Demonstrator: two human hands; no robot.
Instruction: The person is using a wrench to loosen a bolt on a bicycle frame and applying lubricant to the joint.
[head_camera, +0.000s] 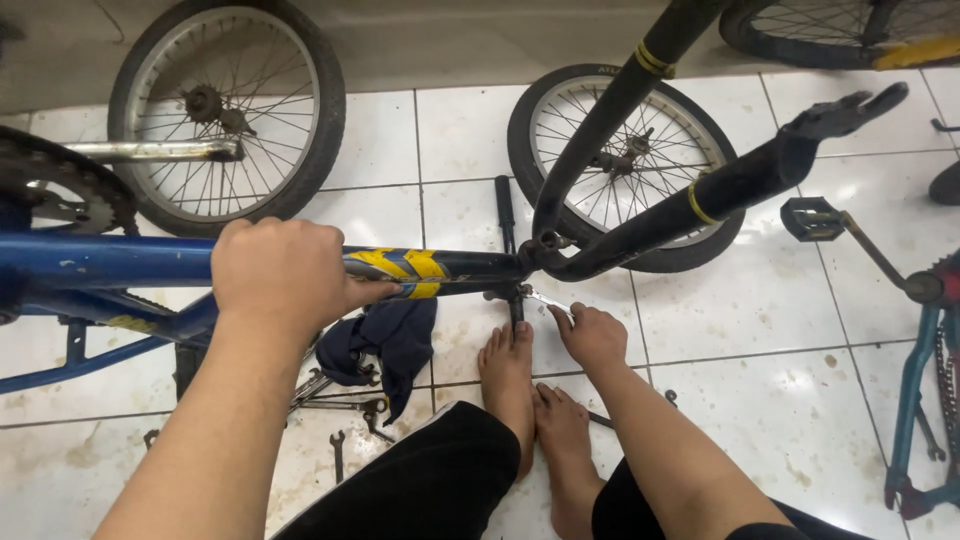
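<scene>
Down by the bare feet (530, 400), the right hand (592, 335) has its fingers curled tight around a small wrench (545, 298), whose head reaches up toward the fitting just beyond the fingertips, where the black tubes (640, 215) meet the frame (130, 262). The left hand (280, 275) wraps the blue and yellow frame tube from above, fingers closed around it and the thumb pointing along the yellow patch just past it.

A slip looks like the main risk: if the wrench sits poorly on the fitting, it could jump off and throw the knuckles into the tubes, or drop onto the toes just beneath the fingers. If the left grip loosens, the frame could swing, since nothing else seems to steady it. Loose spanners (340, 405) and a dark cloth (385, 340) lie below the left fingers on the tiles (760, 300), well clear of the right hand.
</scene>
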